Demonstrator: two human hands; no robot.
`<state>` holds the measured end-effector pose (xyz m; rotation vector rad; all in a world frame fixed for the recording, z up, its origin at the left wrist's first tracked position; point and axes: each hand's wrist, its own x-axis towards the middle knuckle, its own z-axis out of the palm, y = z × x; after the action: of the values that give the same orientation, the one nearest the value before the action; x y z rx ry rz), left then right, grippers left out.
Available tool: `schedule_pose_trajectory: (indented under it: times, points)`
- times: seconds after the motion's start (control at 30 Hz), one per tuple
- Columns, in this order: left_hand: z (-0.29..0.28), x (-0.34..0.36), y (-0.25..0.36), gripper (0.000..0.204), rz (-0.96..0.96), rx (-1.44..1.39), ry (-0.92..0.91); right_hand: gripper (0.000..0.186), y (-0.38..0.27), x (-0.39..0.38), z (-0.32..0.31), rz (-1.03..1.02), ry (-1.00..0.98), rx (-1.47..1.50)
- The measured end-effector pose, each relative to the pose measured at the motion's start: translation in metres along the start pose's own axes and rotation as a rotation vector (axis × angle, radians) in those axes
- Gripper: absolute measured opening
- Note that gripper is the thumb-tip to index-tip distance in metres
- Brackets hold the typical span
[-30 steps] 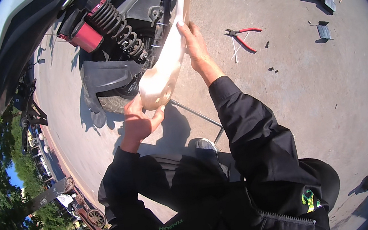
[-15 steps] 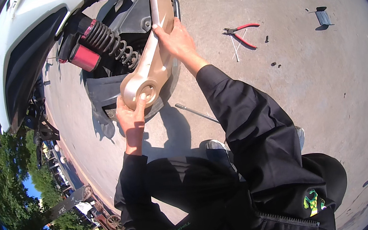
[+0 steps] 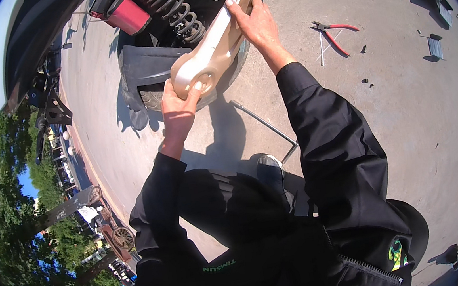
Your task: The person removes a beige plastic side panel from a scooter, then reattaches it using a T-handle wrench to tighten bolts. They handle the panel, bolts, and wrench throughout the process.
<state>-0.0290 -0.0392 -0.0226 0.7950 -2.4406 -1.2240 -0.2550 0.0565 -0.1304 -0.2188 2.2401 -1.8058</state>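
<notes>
Open concrete (image 3: 294, 32) separates the right hand (image 3: 259, 26) from red-handled pliers (image 3: 335, 37); beyond the left hand (image 3: 179, 108), beige cover (image 3: 216, 49), black fender (image 3: 151, 61) and coil spring (image 3: 177, 13) block passage.

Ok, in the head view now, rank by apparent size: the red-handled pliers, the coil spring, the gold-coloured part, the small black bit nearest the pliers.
1. Gold-coloured part, even cut off by the top edge
2. Coil spring
3. Red-handled pliers
4. Small black bit

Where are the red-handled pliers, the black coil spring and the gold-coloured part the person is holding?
Red-handled pliers (image 3: 340, 26): head view, on the upper red handle.
Black coil spring (image 3: 171, 7): head view, on its middle coils.
Gold-coloured part (image 3: 216, 46): head view, on its smooth middle stretch.
</notes>
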Motion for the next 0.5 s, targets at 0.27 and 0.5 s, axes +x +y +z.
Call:
schedule_pose_trajectory:
  times: [0.27, 0.5]
  points:
    - [-0.001, -0.002, 0.022, 0.038, 0.031, 0.363, 0.073, 0.105, 0.01, 0.015, -0.006, -0.061, -0.053, -0.078]
    - [-0.007, -0.005, 0.033, 0.048, -0.089, 0.561, 0.04, 0.108, 0.008, 0.025, -0.009, -0.066, -0.173, -0.072]
